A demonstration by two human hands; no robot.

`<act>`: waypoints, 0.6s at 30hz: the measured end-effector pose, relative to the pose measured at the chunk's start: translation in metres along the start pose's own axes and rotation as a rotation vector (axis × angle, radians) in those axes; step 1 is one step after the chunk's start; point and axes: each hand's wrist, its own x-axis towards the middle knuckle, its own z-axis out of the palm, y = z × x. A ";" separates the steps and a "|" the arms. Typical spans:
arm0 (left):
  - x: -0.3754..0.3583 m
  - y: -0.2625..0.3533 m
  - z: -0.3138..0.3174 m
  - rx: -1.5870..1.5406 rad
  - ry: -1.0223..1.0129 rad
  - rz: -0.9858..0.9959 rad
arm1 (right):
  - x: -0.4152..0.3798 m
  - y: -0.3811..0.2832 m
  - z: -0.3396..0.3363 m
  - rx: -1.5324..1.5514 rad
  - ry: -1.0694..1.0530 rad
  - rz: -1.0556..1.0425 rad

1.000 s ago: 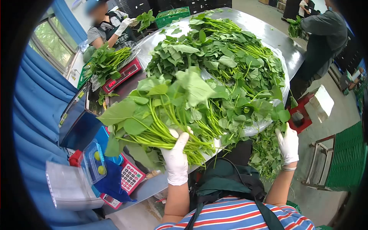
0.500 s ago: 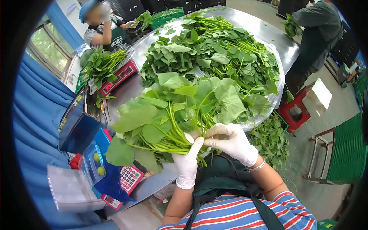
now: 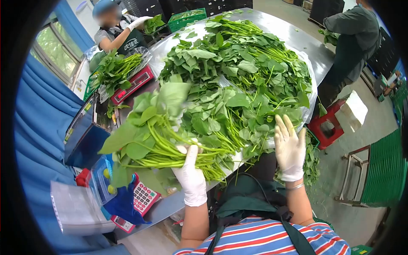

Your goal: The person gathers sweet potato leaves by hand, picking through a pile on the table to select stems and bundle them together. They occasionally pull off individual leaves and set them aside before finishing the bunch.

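Note:
A bunch of leafy green stems (image 3: 165, 146) is gripped in my left hand (image 3: 191, 174), which wears a white glove. Its broad leaves point up and left, and the cut stem ends lie to the right of my fist. My right hand (image 3: 290, 148), gloved too, is raised with fingers stretched and palm showing, holding nothing. Behind both hands a large heap of the same greens (image 3: 238, 68) lies on clear plastic sheeting on the metal table (image 3: 272, 21). Some stems of the heap are close to my right fingertips.
On the left stand a red scale (image 3: 132, 85) bearing greens, a pink calculator (image 3: 144, 197) and a clear plastic box (image 3: 103, 180). A co-worker (image 3: 123, 34) handles greens at the back left; another person (image 3: 355, 38) stands right. A red stool (image 3: 325, 127) is beside the table.
My right hand has let go of the bunch and moved right, opening. My left hand has shifted left and down with the bunch. The far-left co-worker's raised hand has come down to the greens.

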 end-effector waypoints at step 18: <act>-0.018 -0.015 0.002 0.136 -0.231 -0.152 | -0.022 0.037 0.023 -1.244 -0.268 -0.239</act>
